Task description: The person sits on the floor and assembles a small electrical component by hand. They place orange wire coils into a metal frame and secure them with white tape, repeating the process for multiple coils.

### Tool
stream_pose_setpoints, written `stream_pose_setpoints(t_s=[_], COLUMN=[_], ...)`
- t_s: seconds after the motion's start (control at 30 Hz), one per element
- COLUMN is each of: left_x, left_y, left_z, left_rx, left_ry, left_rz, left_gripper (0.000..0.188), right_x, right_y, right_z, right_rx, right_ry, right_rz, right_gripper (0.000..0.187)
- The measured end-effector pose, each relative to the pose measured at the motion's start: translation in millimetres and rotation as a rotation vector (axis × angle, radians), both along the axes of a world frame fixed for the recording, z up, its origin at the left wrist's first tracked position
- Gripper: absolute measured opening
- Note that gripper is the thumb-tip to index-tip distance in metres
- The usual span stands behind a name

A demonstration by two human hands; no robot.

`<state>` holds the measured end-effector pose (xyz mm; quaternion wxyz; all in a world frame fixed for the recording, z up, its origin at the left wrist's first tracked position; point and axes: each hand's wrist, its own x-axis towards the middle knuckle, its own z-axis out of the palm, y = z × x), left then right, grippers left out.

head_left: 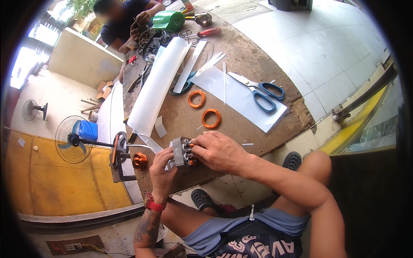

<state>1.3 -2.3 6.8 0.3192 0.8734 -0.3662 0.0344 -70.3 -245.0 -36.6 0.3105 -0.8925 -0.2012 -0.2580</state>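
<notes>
A grey laminated motor stator (pixel 178 153) is held up over the near edge of the wooden table, gripped from its left side by my left hand (pixel 161 172). My right hand (pixel 219 150) is closed at the stator's right face, its fingertips pinching the orange copper coil (pixel 193 162) that shows in the slots. My fingers cover part of that coil. Beyond my hands, two loose copper coil rings, a nearer one (pixel 219 118) and a farther one (pixel 203 99), lie flat on the wood. Another copper-wound part (pixel 140 161) sits at the table's left edge.
Blue-handled scissors (pixel 263 105) rest on a white plastic sheet (pixel 241 96); a second pair (pixel 186 84) lies beside a large rolled sheet (pixel 157 90). Farther off are a green housing (pixel 169 20), a red screwdriver (pixel 209 32) and a co-worker (pixel 122 21). A fan (pixel 74 138) stands left.
</notes>
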Motion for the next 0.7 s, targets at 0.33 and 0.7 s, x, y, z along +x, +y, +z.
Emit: stream_pose_setpoints(t_s=[0.33,0.7], left_x=[-1.2,0.3], left_y=[3.4,-3.7], left_z=[-1.6,11.0], left_rx=[0.033,0.148], left_ry=[-0.018,-0.094], left_rz=[-0.002,-0.057], left_gripper=[0.036,0.040], right_x=[-0.2,-0.7], right_y=[-1.8,-5.5], right_z=[-0.5,1.7], right_rx=[-0.099,-0.080], right_ry=[-0.086,-0.026], right_rz=[0.011,0.061], right_gripper=[0.027,0.021])
